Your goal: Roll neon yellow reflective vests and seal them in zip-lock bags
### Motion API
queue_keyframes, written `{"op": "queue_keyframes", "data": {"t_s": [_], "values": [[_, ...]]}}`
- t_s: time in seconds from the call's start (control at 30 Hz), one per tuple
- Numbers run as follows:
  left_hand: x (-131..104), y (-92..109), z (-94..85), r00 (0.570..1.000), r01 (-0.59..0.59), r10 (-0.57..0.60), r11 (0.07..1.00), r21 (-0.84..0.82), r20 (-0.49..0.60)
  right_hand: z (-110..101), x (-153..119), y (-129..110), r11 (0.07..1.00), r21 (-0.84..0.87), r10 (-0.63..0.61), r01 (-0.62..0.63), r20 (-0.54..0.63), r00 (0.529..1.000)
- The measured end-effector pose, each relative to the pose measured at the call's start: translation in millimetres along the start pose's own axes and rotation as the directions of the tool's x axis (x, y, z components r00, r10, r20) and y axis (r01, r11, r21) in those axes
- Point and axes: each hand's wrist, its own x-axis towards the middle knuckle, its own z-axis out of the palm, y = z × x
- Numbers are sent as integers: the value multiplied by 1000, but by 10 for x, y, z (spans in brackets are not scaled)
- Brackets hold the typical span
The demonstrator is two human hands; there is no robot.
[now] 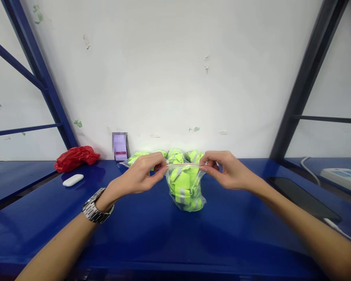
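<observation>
Over the blue tabletop (140, 238), the left hand (143, 171) and right hand (226, 169) pinched the clear zip bag (185, 188) taut between them, its closure seemingly calling for even fingertip pressure.

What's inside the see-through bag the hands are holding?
Inside the clear plastic bag is folded bright yellow-green cloth with silvery-grey stripes. The folds cover its inner layers, so I can't tell what's tucked within.

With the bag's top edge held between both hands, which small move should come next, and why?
I would probably slide the right hand along the top strip toward the left hand, pressing it: both hands pinch its ends, it looks taut, and the cloth lies below. Sealed or not, I cannot tell.
</observation>
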Motion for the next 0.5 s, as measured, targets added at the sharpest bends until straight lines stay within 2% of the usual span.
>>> {"op": "queue_keyframes", "data": {"t_s": [0.23,0.5], "values": [[36,33,-21,999,37,-35,997,-64,39,-34,9,-53,989,-81,-127,127,7,992],[121,94,-11,997,-34,34,999,4,73,-61,68,-81,992,-80,-90,95,69,994]]}}
